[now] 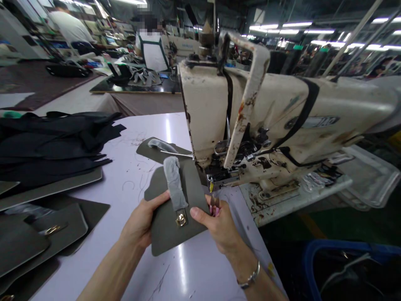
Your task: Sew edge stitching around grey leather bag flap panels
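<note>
Bare forearms (108,271) reach in from the bottom of the view, a silver bracelet (250,276) on the right wrist. Both hands are closed in a firm grasp on an olive-grey leather flap (169,234), the left hand (142,221) at one side edge and the right hand (219,230) at the other. The right hand's fingers also wrap around small pink-handled snips (214,210). A gold clasp (181,218) sits on the flap, with a strip of grey cloth (174,184) running up from it. The flap is over a white table (184,271), its far edge just beside the foot of a cream sewing machine (250,108). Another olive piece (153,150) lies just beyond it. Stacked flaps with gold clasps (53,228) and a heap of black pieces (46,142) lie to the left. A blue bin (341,267) sits lower right, and a person in a white apron (152,50) stands farther off.
</note>
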{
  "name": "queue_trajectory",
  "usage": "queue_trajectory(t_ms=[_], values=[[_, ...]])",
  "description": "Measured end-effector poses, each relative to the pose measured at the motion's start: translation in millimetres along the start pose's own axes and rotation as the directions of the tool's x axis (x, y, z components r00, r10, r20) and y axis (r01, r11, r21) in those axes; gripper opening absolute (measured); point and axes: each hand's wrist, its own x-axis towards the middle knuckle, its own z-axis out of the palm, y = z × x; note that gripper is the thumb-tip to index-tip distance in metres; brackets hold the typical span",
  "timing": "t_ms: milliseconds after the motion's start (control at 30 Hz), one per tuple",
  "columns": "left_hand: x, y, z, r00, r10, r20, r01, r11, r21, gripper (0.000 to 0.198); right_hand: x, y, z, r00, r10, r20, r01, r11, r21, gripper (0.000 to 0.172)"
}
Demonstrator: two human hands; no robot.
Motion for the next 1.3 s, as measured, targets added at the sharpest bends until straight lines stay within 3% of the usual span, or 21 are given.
queue_trajectory(t_ms=[100,200,300,467,667,833,1000,1300], values=[[14,0,4.8,0.962,0.272,-0.008,-0.272,0.962,-0.011,0.057,-4,-1,-8,0.996,0.016,-0.093,-0.02,0.999,-0.048,0.021],[27,2,9.8,0.918,0.396,0.017,-0.396,0.918,-0.026,0.058,-5,3,-14,0.98,0.052,-0.195,-0.067,0.995,-0.074,0.021],[38,4,15.9,0.909,0.416,0.012,-0.415,0.909,-0.016,0.056,-2,4,-16,0.96,0.054,-0.276,-0.105,0.979,-0.175,0.022],[53,9,23.4,0.898,0.439,-0.006,-0.439,0.898,-0.008,0.056,5,-3,-13,0.941,0.022,-0.339,-0.14,0.934,-0.328,0.045],[64,20,34.1,0.883,0.467,0.046,-0.47,0.88,0.066,0.059,11,2,-8,0.932,-0.085,-0.353,-0.049,0.933,-0.355,0.04],[69,29,45.7,0.899,0.436,0.032,-0.436,0.891,0.123,0.057,22,7,-3,0.9,-0.144,-0.412,0.004,0.947,-0.322,0.04],[75,35,50.7,0.878,0.477,0.047,-0.478,0.865,0.153,0.046,30,12,0,0.885,-0.169,-0.434,0.048,0.96,-0.277,0.043],[68,39,55.3,0.843,0.534,0.066,-0.537,0.825,0.176,0.038,30,10,4,0.887,-0.107,-0.45,0.021,0.981,-0.193,0.044]])
